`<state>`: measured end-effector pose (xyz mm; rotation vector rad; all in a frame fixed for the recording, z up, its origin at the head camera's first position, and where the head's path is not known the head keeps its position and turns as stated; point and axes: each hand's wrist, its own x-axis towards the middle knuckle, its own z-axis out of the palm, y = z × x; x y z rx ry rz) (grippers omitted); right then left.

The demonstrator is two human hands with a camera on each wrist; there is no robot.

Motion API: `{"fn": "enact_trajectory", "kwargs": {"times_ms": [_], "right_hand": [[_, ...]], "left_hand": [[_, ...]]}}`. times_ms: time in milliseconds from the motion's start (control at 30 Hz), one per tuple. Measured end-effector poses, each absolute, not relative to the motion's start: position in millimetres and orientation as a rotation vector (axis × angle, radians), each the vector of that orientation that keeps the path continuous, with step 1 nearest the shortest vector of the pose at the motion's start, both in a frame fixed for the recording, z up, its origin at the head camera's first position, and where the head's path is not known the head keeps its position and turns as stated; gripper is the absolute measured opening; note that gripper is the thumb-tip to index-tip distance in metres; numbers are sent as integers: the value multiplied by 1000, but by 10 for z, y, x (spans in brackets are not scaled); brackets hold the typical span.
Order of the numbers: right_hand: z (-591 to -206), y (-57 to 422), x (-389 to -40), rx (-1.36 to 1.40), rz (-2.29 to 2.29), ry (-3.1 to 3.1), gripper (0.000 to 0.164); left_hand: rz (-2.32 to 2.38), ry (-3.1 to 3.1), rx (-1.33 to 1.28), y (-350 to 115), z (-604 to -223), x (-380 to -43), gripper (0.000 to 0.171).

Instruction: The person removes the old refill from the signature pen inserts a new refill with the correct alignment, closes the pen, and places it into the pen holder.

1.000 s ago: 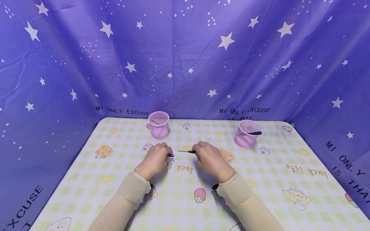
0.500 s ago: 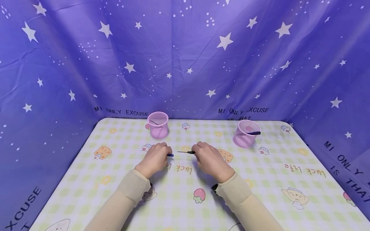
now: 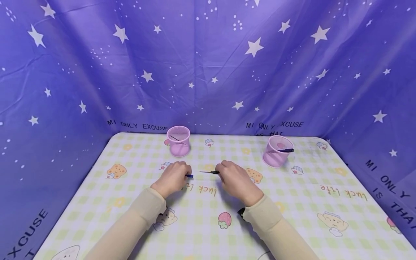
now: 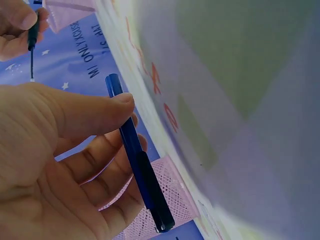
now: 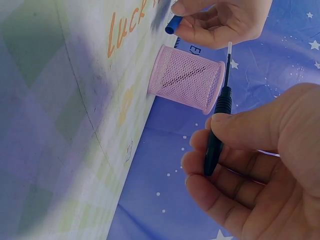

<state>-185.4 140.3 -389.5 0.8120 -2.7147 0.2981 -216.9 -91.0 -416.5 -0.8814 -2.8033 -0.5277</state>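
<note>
Between its thumb and fingers, my left hand (image 3: pixel 173 177) pinches a blue pen barrel (image 4: pixel 131 141). A dark clip runs along the barrel's lower end in the left wrist view, and its other end points toward my right hand (image 3: pixel 238 180). That hand pinches the black ribbed front section of a pen (image 5: pixel 219 125), from which a thin refill (image 5: pixel 228 67) with a pale tip sticks out toward the left hand. A gap separates the two pen parts. Both hands are just above the checked tablecloth.
Behind the left hand stands a pink mesh pen cup (image 3: pixel 179 146) with a thin dark stick inside. Another pink mesh cup (image 3: pixel 273 159) at the right holds a dark pen (image 3: pixel 286 150) leaning on its rim. A purple star-patterned curtain (image 3: pixel 201 54) surrounds the table.
My left hand has shifted slightly left and toward me with the barrel, widening the gap a little. The right hand stays nearly in place; both grips are the same.
</note>
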Motion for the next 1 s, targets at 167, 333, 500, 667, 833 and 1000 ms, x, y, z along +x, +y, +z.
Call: {"fn": "enact_trajectory", "kwargs": {"times_ms": [167,333,500,667,833,1000], "right_hand": [[-3893,1401,-1853,808,304,-2717,11],[-3889,1400,-1852,812,301,-2712,12],[-3895,1401,-1857,813,299,-2713,12],[-3890,1398,-1853,818,303,-2708,12],[-3891,1398,-1850,821,291,-2717,12],[-3898,1400,-1848,813,297,-2719,12]], "left_hand": [[-512,-2830,-883,-900,-4168,-2209,23],[-487,-2890,-881,-889,-4139,-2244,24],[-487,-2935,-883,-888,-4107,-2274,26],[-478,-2975,-876,-886,-4102,-2301,26],[-478,-3019,-866,-872,-4098,-2321,25],[-481,-3032,-861,-863,-4110,-2346,26]]}}
